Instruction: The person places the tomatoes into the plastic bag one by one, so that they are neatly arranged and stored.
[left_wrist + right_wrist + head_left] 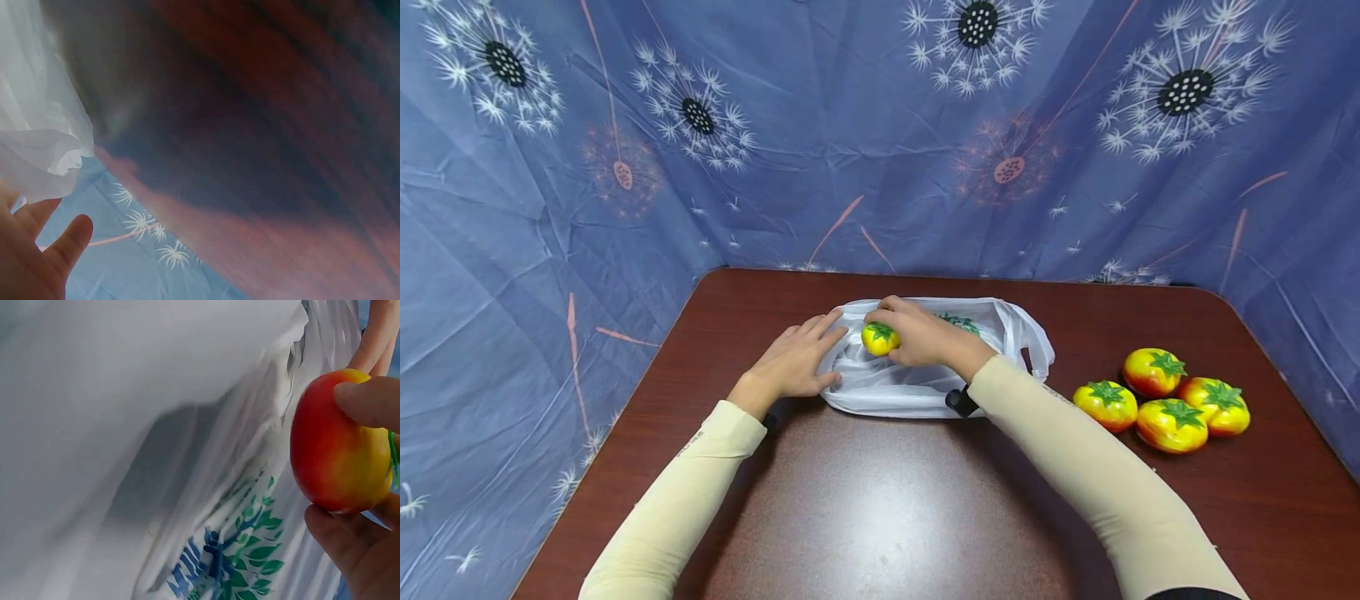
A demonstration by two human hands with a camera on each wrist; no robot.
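Observation:
A white plastic bag lies with its mouth spread open on the table, a green leafy print showing inside. Over its left part, my right hand grips a glossy yellow-and-red tomato with a green leafy top. In the right wrist view the thumb and fingers hold the tomato from opposite sides, with the bag's printed wall behind it. My left hand has its fingers spread at the bag's left rim. The left wrist view shows its fingers right beside the bag's edge.
Several more tomatoes sit in a cluster on the brown table, to the right of the bag. A blue curtain with dandelion prints hangs behind the table and along its sides.

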